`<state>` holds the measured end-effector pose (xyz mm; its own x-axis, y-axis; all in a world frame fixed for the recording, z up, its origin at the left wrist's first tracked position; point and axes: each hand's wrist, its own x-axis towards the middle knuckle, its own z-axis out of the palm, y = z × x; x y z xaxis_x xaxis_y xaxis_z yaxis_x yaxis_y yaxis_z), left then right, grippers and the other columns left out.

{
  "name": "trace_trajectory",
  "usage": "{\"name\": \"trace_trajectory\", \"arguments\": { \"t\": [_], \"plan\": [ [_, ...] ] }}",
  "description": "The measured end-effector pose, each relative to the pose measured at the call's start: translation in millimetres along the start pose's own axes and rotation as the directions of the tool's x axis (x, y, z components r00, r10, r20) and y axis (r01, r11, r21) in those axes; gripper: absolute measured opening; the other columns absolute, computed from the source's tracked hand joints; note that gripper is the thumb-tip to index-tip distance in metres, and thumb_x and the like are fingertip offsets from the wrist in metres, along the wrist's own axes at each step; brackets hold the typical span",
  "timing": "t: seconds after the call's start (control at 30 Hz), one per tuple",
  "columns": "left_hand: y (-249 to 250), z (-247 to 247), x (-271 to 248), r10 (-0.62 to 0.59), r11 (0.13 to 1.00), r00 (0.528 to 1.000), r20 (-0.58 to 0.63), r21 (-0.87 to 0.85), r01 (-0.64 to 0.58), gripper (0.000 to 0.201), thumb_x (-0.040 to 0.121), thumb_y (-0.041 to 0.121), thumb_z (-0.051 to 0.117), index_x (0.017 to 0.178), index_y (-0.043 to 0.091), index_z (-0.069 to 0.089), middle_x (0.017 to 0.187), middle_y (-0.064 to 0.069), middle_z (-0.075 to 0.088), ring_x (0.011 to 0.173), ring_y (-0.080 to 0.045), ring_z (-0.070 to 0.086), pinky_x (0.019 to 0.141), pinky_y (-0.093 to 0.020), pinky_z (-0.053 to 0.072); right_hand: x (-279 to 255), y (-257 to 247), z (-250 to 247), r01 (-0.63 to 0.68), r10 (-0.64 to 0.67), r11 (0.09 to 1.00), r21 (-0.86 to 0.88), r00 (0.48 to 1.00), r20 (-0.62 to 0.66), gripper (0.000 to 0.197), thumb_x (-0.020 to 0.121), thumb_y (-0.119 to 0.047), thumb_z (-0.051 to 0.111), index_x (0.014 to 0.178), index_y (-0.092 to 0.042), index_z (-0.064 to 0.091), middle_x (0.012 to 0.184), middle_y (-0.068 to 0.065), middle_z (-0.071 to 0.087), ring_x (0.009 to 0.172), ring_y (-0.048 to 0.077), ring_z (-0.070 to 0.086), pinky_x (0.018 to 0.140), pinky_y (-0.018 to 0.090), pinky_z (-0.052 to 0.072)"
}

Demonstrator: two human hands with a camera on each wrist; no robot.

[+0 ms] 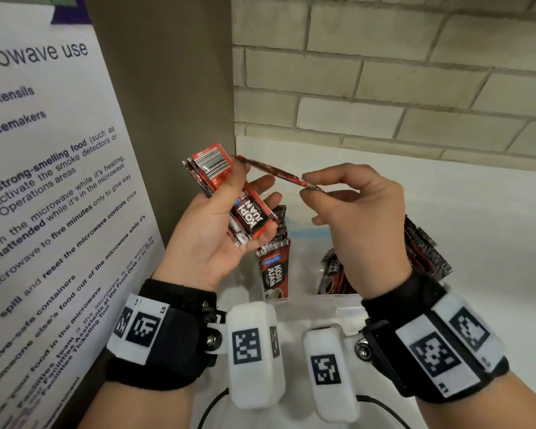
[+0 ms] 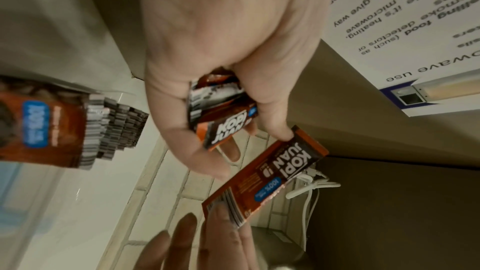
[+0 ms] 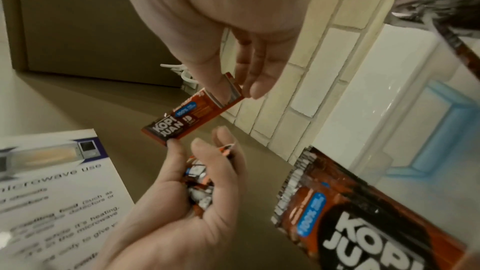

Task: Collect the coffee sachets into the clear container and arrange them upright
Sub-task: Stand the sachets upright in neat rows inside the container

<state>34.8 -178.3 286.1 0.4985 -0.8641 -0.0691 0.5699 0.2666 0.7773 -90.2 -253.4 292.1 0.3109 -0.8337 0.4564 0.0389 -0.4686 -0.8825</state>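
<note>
My left hand [image 1: 254, 178] is palm up and grips a bundle of red-and-black coffee sachets [image 1: 245, 209], also seen in the left wrist view [image 2: 221, 118]. My right hand [image 1: 307, 187] pinches one end of a single sachet [image 1: 279, 173] between thumb and forefinger. Its other end touches my left thumb tip [image 2: 284, 136]. That single sachet [image 3: 187, 120] hangs level between both hands, above the clear container [image 1: 347, 314]. Inside the container, sachets stand upright in a left row [image 1: 273, 267] and a right row [image 1: 427, 246].
A microwave-use poster [image 1: 44, 181] on a brown panel [image 1: 167, 88] stands close on the left. A pale brick wall [image 1: 384, 72] runs behind the white counter [image 1: 477, 205]. Something light blue [image 1: 307, 232] shows through the container. A white cable [image 2: 311, 186] hangs in the corner.
</note>
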Motion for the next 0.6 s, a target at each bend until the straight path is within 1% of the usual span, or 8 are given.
{"name": "trace_trajectory", "arguments": {
  "t": [0.07,0.13,0.23,0.33,0.43,0.47,0.53,0.6],
  "plan": [
    [0.6,0.9,-0.6,-0.014,1.0,1.0,0.008,-0.019,0.014,0.044,0.062,0.05,0.062,0.094,0.02,0.061,0.084,-0.002,0.074,0.073,-0.017,0.072,0.048,-0.026,0.053,-0.4,2.3,-0.3,0.063,-0.067,0.996,-0.058,0.995,-0.071,0.027,0.075,-0.003,0.076,0.075,-0.029,0.072,0.09,-0.003,0.064,0.061,0.017,0.063,0.066,0.04,0.057],
    [1.2,0.7,-1.8,-0.016,0.999,1.0,0.018,-0.038,0.017,0.041,0.059,0.049,0.064,0.088,0.02,0.062,0.08,-0.002,0.073,0.07,-0.017,0.071,0.047,-0.024,0.053,-0.1,4.8,-1.6,0.104,-0.118,0.989,-0.108,0.985,-0.127,0.031,0.075,-0.002,0.076,0.076,-0.032,0.071,0.083,-0.006,0.058,0.058,0.017,0.06,0.062,0.035,0.054],
    [2.0,-1.0,-2.2,0.01,0.997,1.0,0.017,-0.07,-0.009,0.02,0.064,0.023,0.07,0.082,0.022,0.063,0.077,-0.003,0.071,0.067,-0.017,0.07,0.045,-0.022,0.05,-0.2,7.5,-6.0,0.168,-0.193,0.97,-0.173,0.971,-0.142,0.036,0.074,-0.002,0.076,0.077,-0.037,0.069,0.076,-0.001,0.058,0.056,0.015,0.056,0.06,0.024,0.047],
    [1.4,-2.8,0.2,0.06,0.997,0.997,-0.051,-0.045,-0.062,0.021,0.076,0.003,0.066,0.079,0.024,0.063,0.074,-0.001,0.071,0.063,-0.014,0.068,0.046,-0.02,0.049,-0.7,9.1,-10.8,0.15,-0.157,0.97,-0.189,0.987,-0.022,0.027,0.073,-0.006,0.078,0.083,-0.03,0.072,0.092,0.0,0.061,0.07,0.011,0.063,0.066,0.015,0.048],
    [0.7,-4.1,1.5,0.109,0.993,0.991,-0.081,0.06,-0.105,0.026,0.084,0.0,0.062,0.081,0.025,0.061,0.077,0.0,0.069,0.063,-0.013,0.066,0.047,-0.02,0.049,0.0,7.0,-14.2,0.164,-0.145,0.956,-0.244,0.985,0.093,0.018,0.073,-0.015,0.078,0.089,-0.019,0.071,0.106,-0.003,0.057,0.099,0.008,0.058,0.071,0.022,0.052],
    [0.7,-4.3,1.1,0.129,0.987,0.988,-0.082,0.108,-0.12,0.026,0.084,-0.001,0.063,0.081,0.025,0.06,0.076,0.0,0.068,0.062,-0.012,0.065,0.046,-0.02,0.048,1.4,5.3,-15.0,0.202,-0.172,0.939,-0.278,0.977,0.129,0.021,0.074,-0.015,0.076,0.094,-0.016,0.068,0.109,-0.003,0.056,0.102,0.007,0.055,0.072,0.018,0.05],
    [0.6,-3.9,0.7,0.16,0.971,0.985,-0.066,0.19,-0.145,0.027,0.083,-0.003,0.064,0.081,0.024,0.06,0.072,0.002,0.068,0.059,-0.012,0.064,0.045,-0.02,0.046,5.2,0.7,-15.9,0.264,-0.183,0.891,-0.369,0.954,0.238,0.034,0.077,-0.011,0.072,0.109,-0.015,0.062,0.111,-0.004,0.058,0.098,0.002,0.053,0.073,0.003,0.039],
    [-0.3,-2.4,-0.1,0.182,0.956,0.982,-0.045,0.243,-0.166,0.028,0.082,-0.004,0.065,0.08,0.024,0.06,0.07,0.003,0.07,0.058,-0.011,0.064,0.046,-0.019,0.045,8.0,-6.5,-15.9,0.257,-0.11,0.855,-0.451,0.939,0.327,0.04,0.08,-0.01,0.071,0.118,-0.017,0.062,0.1,-0.007,0.062,0.084,0.0,0.053,0.07,-0.001,0.036]
  ]
}}
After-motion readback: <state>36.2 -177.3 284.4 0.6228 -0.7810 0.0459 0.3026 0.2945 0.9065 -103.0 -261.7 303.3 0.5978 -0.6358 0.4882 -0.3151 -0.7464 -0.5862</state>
